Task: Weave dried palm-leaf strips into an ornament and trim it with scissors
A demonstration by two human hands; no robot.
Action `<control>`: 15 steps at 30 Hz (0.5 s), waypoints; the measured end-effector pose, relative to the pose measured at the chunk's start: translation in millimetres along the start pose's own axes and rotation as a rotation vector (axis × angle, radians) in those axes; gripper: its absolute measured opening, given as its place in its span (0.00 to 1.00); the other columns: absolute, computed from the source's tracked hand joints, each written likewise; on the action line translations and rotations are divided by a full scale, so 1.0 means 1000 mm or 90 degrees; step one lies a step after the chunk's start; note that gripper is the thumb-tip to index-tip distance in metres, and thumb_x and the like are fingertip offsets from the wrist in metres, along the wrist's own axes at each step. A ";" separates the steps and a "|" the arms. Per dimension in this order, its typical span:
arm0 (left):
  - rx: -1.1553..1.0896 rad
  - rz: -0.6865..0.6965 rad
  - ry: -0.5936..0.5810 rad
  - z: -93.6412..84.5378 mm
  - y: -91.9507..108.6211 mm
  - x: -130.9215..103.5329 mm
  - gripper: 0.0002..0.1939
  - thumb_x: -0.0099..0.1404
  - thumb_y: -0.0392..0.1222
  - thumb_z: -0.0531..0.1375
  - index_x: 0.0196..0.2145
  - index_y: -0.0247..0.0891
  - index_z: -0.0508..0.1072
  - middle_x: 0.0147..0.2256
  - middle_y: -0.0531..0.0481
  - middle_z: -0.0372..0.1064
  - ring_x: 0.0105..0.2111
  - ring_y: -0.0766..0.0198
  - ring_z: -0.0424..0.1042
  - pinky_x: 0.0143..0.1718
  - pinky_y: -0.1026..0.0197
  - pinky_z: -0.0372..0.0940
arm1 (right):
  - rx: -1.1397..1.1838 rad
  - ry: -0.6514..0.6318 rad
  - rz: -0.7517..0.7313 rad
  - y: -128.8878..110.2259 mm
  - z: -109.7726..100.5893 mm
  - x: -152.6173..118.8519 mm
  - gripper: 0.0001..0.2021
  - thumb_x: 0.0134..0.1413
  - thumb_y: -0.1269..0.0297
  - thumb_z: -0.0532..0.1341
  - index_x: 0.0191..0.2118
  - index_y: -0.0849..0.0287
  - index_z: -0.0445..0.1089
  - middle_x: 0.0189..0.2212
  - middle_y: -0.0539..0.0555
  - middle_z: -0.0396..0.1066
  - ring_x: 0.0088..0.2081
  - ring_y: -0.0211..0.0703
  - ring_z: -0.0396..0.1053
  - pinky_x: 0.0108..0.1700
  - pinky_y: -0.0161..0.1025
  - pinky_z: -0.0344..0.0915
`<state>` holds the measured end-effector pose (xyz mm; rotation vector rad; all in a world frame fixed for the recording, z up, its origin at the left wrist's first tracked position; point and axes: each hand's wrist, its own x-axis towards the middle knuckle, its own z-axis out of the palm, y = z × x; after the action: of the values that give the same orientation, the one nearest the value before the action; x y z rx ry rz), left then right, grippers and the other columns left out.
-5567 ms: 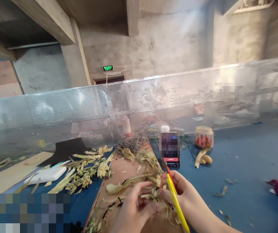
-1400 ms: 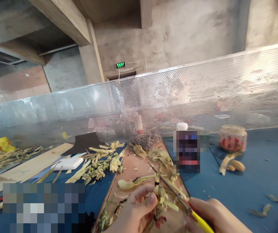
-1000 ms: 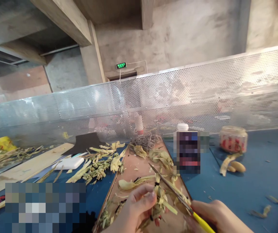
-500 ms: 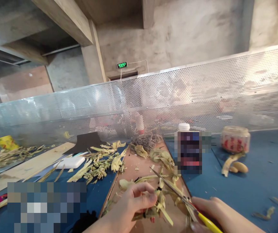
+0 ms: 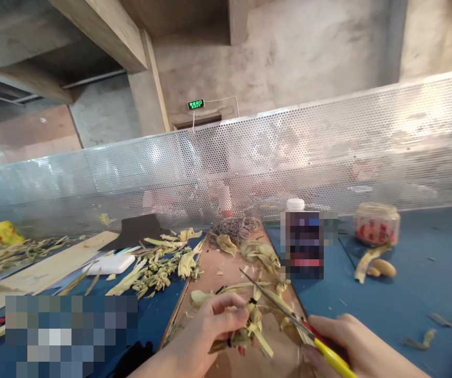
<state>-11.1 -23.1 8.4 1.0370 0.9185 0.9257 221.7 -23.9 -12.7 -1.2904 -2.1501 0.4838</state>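
My left hand is closed, with thumb and fingers pinching a small bundle of dried pale-green leaves bound with black ties. Strips of leaf stick out on its right side. My right hand grips scissors with yellow and red handles; their long, narrow blades point up and left, to the right of the bundle, and look nearly together. Both hands are above a brown board. More dried leaves lie along the board, and a tangle of grey string rests at its far end.
A perforated metal screen runs behind the blue table. On the right stand a blurred, white-capped bottle and a clear jar. At left are heaped dried leaves, a white case and a yellow packet.
The whole view has shifted slightly, so things sit a little further left. Both hands keep their grips on the leaf bundle and the scissors, nearly unmoved.
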 end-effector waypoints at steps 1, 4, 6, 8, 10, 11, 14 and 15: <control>0.000 0.002 -0.004 0.000 0.001 0.000 0.09 0.53 0.42 0.63 0.26 0.37 0.67 0.24 0.54 0.64 0.27 0.67 0.69 0.29 0.65 0.60 | 0.003 -0.016 0.000 0.000 -0.001 0.001 0.21 0.48 0.45 0.54 0.19 0.58 0.64 0.15 0.49 0.62 0.20 0.35 0.58 0.21 0.30 0.53; 0.001 0.016 -0.015 0.001 0.002 0.000 0.09 0.53 0.43 0.63 0.26 0.37 0.67 0.24 0.54 0.65 0.26 0.67 0.69 0.29 0.65 0.60 | 0.022 -0.042 0.003 -0.003 -0.004 0.002 0.20 0.48 0.46 0.54 0.21 0.58 0.66 0.16 0.50 0.64 0.21 0.36 0.60 0.22 0.30 0.54; 0.000 0.032 -0.017 0.001 0.003 0.000 0.08 0.53 0.43 0.63 0.26 0.37 0.68 0.25 0.53 0.67 0.26 0.67 0.69 0.29 0.64 0.61 | 0.046 -0.055 0.002 -0.005 -0.007 0.002 0.19 0.48 0.46 0.55 0.23 0.58 0.67 0.17 0.50 0.65 0.22 0.37 0.61 0.22 0.30 0.55; -0.006 0.047 -0.013 0.001 0.003 -0.001 0.08 0.53 0.43 0.63 0.26 0.37 0.68 0.25 0.53 0.67 0.26 0.67 0.68 0.29 0.64 0.61 | 0.074 -0.063 -0.002 -0.006 -0.009 0.001 0.18 0.47 0.46 0.55 0.26 0.58 0.69 0.18 0.50 0.66 0.22 0.38 0.62 0.23 0.30 0.56; -0.012 0.054 -0.009 0.001 0.002 -0.001 0.08 0.53 0.43 0.63 0.26 0.37 0.69 0.26 0.52 0.68 0.26 0.68 0.68 0.29 0.64 0.61 | 0.097 -0.064 -0.008 -0.005 -0.010 0.001 0.18 0.46 0.46 0.55 0.29 0.57 0.69 0.19 0.51 0.68 0.23 0.40 0.63 0.24 0.31 0.58; -0.016 0.055 -0.008 0.001 0.002 -0.001 0.09 0.53 0.43 0.63 0.26 0.37 0.69 0.27 0.52 0.68 0.26 0.67 0.68 0.29 0.64 0.61 | 0.103 -0.065 -0.012 -0.004 -0.010 0.001 0.18 0.46 0.46 0.56 0.31 0.56 0.69 0.20 0.51 0.68 0.23 0.40 0.63 0.24 0.32 0.58; -0.025 0.065 0.001 0.001 0.001 -0.001 0.09 0.52 0.44 0.64 0.27 0.37 0.69 0.27 0.52 0.68 0.26 0.67 0.68 0.29 0.64 0.61 | 0.091 -0.077 -0.016 -0.001 -0.009 0.000 0.18 0.45 0.44 0.56 0.32 0.55 0.69 0.19 0.51 0.67 0.23 0.41 0.64 0.25 0.33 0.59; -0.027 0.068 0.002 0.001 0.001 -0.001 0.10 0.52 0.44 0.64 0.27 0.37 0.69 0.27 0.52 0.68 0.27 0.66 0.68 0.29 0.64 0.61 | 0.081 -0.079 -0.016 0.000 -0.008 0.000 0.19 0.45 0.44 0.56 0.31 0.55 0.68 0.19 0.51 0.67 0.22 0.41 0.63 0.25 0.33 0.59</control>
<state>-10.6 -23.7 9.8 1.0570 0.8491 1.0319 226.8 -24.0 -6.1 -1.1900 -2.1952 0.6941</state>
